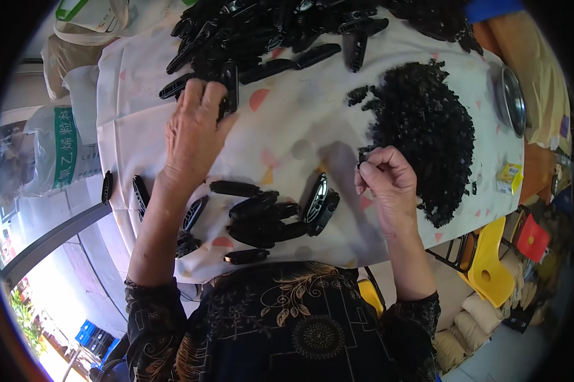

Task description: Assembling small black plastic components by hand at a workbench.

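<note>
My left hand [196, 127] reaches to the near edge of a heap of long black plastic parts [255, 38]. Its fingers bend around one long black plastic part [230, 79], whose lower end sits between thumb and fingers. With thumb and forefinger pinched together, my right hand [392, 184] holds a small black plastic piece [364, 153] beside a mound of small black pieces [424, 127]. Between my forearms lies a loose group of long black parts [258, 223], some overlapping. One shiny part [316, 197] there shows an openwork face.
A patterned white cloth [293, 121] covers the table. A metal bowl [511, 102] and a small yellow-and-white box [509, 178] are at the right edge. Plastic bags [61, 146] crowd the left side. Yellow chairs [490, 267] and stacked sacks [471, 325] stand lower right.
</note>
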Demonstrator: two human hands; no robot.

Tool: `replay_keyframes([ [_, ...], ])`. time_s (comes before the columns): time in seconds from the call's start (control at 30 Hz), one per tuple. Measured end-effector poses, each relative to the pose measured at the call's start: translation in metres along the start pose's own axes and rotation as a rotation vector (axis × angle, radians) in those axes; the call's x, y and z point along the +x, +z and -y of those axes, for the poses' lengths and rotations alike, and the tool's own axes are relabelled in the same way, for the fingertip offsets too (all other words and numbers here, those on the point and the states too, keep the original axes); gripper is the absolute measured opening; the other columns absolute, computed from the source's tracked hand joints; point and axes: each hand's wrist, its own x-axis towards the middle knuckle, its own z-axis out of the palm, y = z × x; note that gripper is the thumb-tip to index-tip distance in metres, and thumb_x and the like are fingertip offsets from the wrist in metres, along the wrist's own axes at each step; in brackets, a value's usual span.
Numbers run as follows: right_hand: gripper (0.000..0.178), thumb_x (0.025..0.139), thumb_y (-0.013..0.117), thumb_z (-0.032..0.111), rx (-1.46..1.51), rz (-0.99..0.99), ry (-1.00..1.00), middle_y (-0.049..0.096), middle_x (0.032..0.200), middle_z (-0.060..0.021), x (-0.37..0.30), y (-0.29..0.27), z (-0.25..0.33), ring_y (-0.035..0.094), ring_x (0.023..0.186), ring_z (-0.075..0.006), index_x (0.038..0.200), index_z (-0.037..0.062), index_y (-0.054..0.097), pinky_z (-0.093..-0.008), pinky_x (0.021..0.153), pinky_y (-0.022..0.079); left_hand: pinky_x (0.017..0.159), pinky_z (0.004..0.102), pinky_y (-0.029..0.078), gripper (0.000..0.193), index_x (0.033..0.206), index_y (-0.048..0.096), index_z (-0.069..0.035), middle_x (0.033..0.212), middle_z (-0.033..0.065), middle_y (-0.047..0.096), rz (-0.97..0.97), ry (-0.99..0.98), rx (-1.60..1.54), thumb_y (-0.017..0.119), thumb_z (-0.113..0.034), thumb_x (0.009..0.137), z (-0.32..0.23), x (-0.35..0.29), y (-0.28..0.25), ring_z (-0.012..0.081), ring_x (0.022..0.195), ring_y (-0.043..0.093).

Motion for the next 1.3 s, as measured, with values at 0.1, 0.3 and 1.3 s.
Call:
replay_keyframes([
  [0.1, 0.008, 0.085, 0.062, 0.0, 0.016, -0.012, -0.016, 0.057, 0.08, -0.0039, -0.012, 0.001, -0.003, 0.057, 0.067, -0.0102, 0.086, 0.0049, 0.055, -0.0221, 0.057, 0.046, 0.074, 0.0428, 0.047, 0.031, 0.099, 0.053, -0.008, 0.097, 0.0112, 0.054, 0.004, -0.102, 0.027, 0.07, -0.009, 0.073, 0.005, 0.005, 0.004, 0.0319, 0.09, 0.057],
  [0.3, 0.008, 0.085, 0.064, 0.003, 0.072, 0.0, -0.021, 0.06, 0.084, -0.0053, -0.035, 0.001, -0.005, 0.058, 0.071, -0.0118, 0.087, 0.0046, 0.056, -0.0233, 0.06, 0.046, 0.071, 0.0399, 0.048, 0.026, 0.1, 0.052, -0.006, 0.09, 0.0116, 0.061, -0.05, -0.029, 0.029, 0.065, -0.006, 0.078, 0.013, -0.005, 0.003, 0.0315, 0.086, 0.06],
  [1.3, 0.005, 0.087, 0.064, 0.005, 0.393, 0.114, -0.102, 0.057, 0.108, -0.0046, -0.061, 0.041, -0.035, 0.055, 0.091, -0.0092, 0.092, 0.0026, 0.062, -0.0232, 0.082, 0.047, 0.091, 0.0313, 0.05, 0.035, 0.134, 0.038, -0.007, 0.121, 0.0077, 0.052, 0.446, -0.301, -1.521, 0.036, -0.005, 0.099, -0.109, -0.097, 0.003, 0.0133, 0.107, 0.054],
])
